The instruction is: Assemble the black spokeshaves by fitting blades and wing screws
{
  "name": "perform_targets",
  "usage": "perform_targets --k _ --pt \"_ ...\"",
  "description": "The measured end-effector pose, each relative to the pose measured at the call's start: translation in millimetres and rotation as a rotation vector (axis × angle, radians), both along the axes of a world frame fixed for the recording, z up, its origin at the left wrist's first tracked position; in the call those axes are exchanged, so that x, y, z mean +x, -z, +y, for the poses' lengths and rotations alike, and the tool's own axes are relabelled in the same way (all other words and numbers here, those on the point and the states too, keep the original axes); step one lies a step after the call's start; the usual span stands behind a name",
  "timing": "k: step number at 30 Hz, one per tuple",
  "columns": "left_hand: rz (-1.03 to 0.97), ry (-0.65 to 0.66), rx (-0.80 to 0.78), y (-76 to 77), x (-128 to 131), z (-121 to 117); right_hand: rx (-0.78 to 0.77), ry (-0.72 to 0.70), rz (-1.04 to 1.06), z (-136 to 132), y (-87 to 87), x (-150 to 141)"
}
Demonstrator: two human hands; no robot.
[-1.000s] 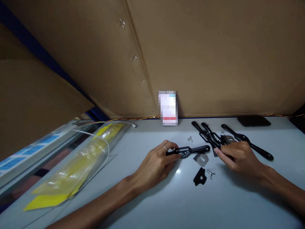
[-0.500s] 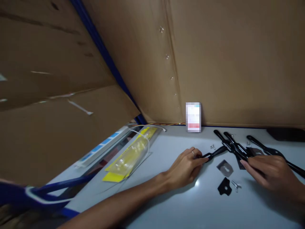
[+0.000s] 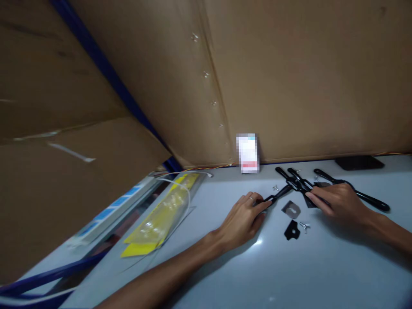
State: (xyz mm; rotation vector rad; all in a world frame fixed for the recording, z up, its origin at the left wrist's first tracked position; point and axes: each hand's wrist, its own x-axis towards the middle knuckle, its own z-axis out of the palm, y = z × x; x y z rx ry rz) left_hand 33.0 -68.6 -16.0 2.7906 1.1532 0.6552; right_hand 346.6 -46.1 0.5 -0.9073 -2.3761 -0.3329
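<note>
While the left hand (image 3: 243, 216) pinches one end of a black handled frame (image 3: 282, 191), that piece lies low at the surface (image 3: 244, 274), far handle pointing toward a crossed pair. Left grip narrow, holding the frame. Right hand (image 3: 343, 201): grip narrow, closed on the near end of a second frame (image 3: 296, 177); hidden fingers cannot be read.

Risks (judged): the two held pieces run close at the crossing; whether they touch cannot be told. Lifting either could drag or scrape its neighbour. The grey plate (image 3: 295, 206), probably thin-edged, sits just below; a dropping wrist could knock it or nick a finger. The wing screw (image 3: 305, 226) beside the black plate (image 3: 289, 231) could roll if brushed by the right sleeve-side forearm.

Edges: back edge meets the cardboard wall (image 3: 305, 86), with the propped phone (image 3: 247, 152) near it. Left, the yellow-backed sleeve (image 3: 157, 223) borders a gap before the power strip (image 3: 112, 210). Most room: near side, between the forearms.
</note>
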Motion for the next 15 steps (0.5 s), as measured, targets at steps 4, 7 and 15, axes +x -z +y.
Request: perform_targets --k 4,7,15 --pt "-0.034 0.028 0.011 1.3 -2 0 -0.035 0.052 -0.033 -5 -3.1 -5" --pt "-0.037 0.019 0.010 1.7 -3 -1 -0.065 0.005 -0.059 -19 -2.7 -16" --pt "-0.033 -0.001 0.024 5.5 -7 0 -0.225 -0.222 -0.251 -55 -3.1 -50"
